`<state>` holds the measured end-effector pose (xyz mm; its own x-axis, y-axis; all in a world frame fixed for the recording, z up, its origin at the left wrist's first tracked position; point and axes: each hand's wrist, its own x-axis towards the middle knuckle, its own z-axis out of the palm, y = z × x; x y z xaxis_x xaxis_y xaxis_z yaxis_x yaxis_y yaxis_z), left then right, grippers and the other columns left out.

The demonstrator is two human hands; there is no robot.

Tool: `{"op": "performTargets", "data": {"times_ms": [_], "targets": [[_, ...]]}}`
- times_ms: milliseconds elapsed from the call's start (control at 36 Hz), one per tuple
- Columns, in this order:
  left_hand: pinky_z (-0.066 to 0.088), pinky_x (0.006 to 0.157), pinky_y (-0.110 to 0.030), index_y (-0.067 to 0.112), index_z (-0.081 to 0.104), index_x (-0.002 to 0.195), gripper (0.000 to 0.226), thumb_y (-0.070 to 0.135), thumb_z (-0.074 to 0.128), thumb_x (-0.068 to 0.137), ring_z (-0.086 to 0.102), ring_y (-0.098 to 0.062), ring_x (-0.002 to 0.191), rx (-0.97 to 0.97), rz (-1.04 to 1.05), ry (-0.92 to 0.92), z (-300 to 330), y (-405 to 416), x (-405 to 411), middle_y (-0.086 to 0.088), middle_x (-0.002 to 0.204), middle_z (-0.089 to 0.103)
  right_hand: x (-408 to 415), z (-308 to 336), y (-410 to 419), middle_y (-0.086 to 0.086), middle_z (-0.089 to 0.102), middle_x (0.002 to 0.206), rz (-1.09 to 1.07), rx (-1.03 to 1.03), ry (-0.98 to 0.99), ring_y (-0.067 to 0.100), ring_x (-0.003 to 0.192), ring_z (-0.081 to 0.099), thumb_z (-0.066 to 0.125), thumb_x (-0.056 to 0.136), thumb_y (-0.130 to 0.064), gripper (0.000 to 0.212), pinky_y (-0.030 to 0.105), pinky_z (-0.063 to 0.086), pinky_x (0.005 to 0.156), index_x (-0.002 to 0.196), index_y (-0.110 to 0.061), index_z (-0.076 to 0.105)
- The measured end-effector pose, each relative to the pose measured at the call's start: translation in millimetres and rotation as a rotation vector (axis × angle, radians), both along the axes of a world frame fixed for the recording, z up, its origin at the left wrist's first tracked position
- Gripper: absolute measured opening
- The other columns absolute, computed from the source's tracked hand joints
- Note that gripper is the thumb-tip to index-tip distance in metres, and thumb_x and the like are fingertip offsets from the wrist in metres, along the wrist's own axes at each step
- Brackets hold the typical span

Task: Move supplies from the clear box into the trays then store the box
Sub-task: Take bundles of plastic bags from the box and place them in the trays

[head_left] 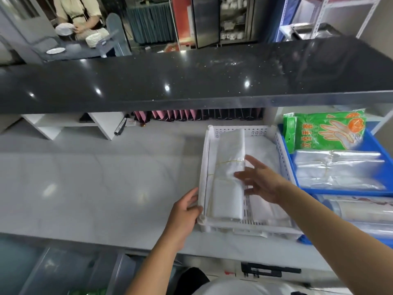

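Left fingers: we curl them around the left rim of the white tray [280, 154], near its front corner, thumb on top of the rim and the other fingers against the outer wall; a loose grip on the tray's edge.
Left hand [184, 211]: we reach it up from the near counter edge, forearm angled toward the tray, palm turned toward the tray's side.
Right fingers: we spread them wide, holding nothing; the fingertips touch the right edge of the bag bundle [228, 175] inside the tray.
Right hand [258, 182]: we bring it in from the right, over the tray's middle, palm facing left and down, forearm crossing the tray's front right corner.
Bag bundle: we see folded clear bags bound with thin yellow bands, lying along the tray's left half; more white plastic lies in the right half.
White tray: we have it on the pale counter [85, 177], touching the blue tray [376, 143] on its right.
Blue tray: we see green glove packets [327, 130] at the back and clear bags [338, 171] in front of them.
Clear box: we cannot tell where it is.
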<state>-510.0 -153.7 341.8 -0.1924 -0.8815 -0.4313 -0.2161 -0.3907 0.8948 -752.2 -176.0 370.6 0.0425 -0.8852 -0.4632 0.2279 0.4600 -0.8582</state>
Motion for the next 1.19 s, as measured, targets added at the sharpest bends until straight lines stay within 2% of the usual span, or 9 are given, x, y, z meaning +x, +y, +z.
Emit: {"op": "performTargets", "data": {"times_ms": [83,167,306,528,611,667,778,889,1194], "targets": [[0.053,0.099,-0.047,0.047,0.062,0.115,0.058,-0.006,0.056,0.090,0.064,-0.014,0.117,-0.022,0.020,0.001,0,2,-1,0.007,0.125,0.068,15,-7,-13,0.016,0.060,0.118,0.114,-0.010,0.414,0.031,0.086,0.067,0.074,0.078,0.006,0.089,0.042,0.061,0.060,0.148,-0.028,0.032],[0.053,0.099,-0.046,0.048,0.061,0.112,0.061,-0.007,0.055,0.090,0.064,-0.012,0.117,-0.049,0.024,0.003,-3,1,-2,0.009,0.123,0.069,28,-14,-12,0.018,0.050,0.139,0.150,-0.059,0.696,0.030,0.080,0.068,0.076,0.076,0.002,0.091,0.038,0.062,0.057,0.151,-0.024,0.032],[0.053,0.099,-0.044,0.050,0.061,0.109,0.062,-0.008,0.055,0.091,0.064,-0.010,0.116,-0.055,0.009,-0.014,-5,0,-2,0.023,0.111,0.068,30,-20,-11,0.018,0.050,0.141,0.118,-0.111,0.716,0.023,0.076,0.066,0.076,0.078,-0.001,0.084,0.039,0.063,0.061,0.149,-0.021,0.037],[0.055,0.097,-0.043,0.047,0.059,0.121,0.057,-0.003,0.054,0.094,0.067,-0.013,0.112,-0.039,-0.008,-0.021,-5,0,0,0.013,0.119,0.070,39,-28,-18,0.016,0.051,0.138,0.127,-0.153,0.846,0.026,0.094,0.061,0.076,0.080,-0.010,0.081,0.026,0.055,0.059,0.150,-0.017,0.035],[0.054,0.097,-0.045,0.036,0.055,0.136,0.055,0.000,0.055,0.095,0.067,-0.014,0.111,-0.028,-0.007,-0.032,-6,0,0,0.010,0.122,0.069,39,-28,-18,0.019,0.032,0.152,0.243,-0.158,1.058,0.035,0.119,0.054,0.076,0.082,-0.026,0.087,0.037,0.057,0.088,0.152,-0.016,0.027],[0.055,0.097,-0.044,0.032,0.052,0.140,0.054,0.001,0.055,0.096,0.068,-0.015,0.111,-0.023,-0.011,-0.048,-6,0,-1,0.009,0.125,0.067,39,-29,-21,0.014,0.008,0.163,0.333,-0.245,1.254,0.041,0.145,0.022,0.073,0.083,-0.038,0.094,0.051,0.034,0.112,0.155,-0.020,0.015],[0.055,0.095,-0.044,0.030,0.052,0.142,0.056,-0.001,0.052,0.096,0.068,-0.016,0.110,-0.029,-0.021,-0.075,-5,0,-3,0.006,0.126,0.068,46,-40,-26,0.003,-0.015,0.165,0.587,-0.368,1.470,0.028,0.149,-0.018,0.034,0.098,-0.055,0.078,0.059,-0.005,0.117,0.157,-0.021,-0.004],[0.057,0.091,-0.040,0.033,0.056,0.138,0.056,-0.004,0.050,0.095,0.069,-0.014,0.108,-0.026,-0.021,-0.079,-3,1,-5,0.010,0.120,0.071,57,-67,-26,-0.001,-0.022,0.163,0.627,-0.316,1.498,0.021,0.147,-0.026,0.009,0.098,-0.058,0.072,0.057,-0.013,0.115,0.154,-0.021,-0.016],[0.055,0.095,-0.049,0.032,0.055,0.138,0.056,-0.001,0.049,0.094,0.069,-0.016,0.109,-0.032,-0.046,-0.103,-3,0,-3,0.007,0.123,0.070,55,-70,-30,-0.001,-0.025,0.161,0.635,-0.316,1.491,0.022,0.147,-0.027,0.009,0.095,-0.063,0.076,0.059,-0.008,0.116,0.153,-0.022,-0.019]]}}
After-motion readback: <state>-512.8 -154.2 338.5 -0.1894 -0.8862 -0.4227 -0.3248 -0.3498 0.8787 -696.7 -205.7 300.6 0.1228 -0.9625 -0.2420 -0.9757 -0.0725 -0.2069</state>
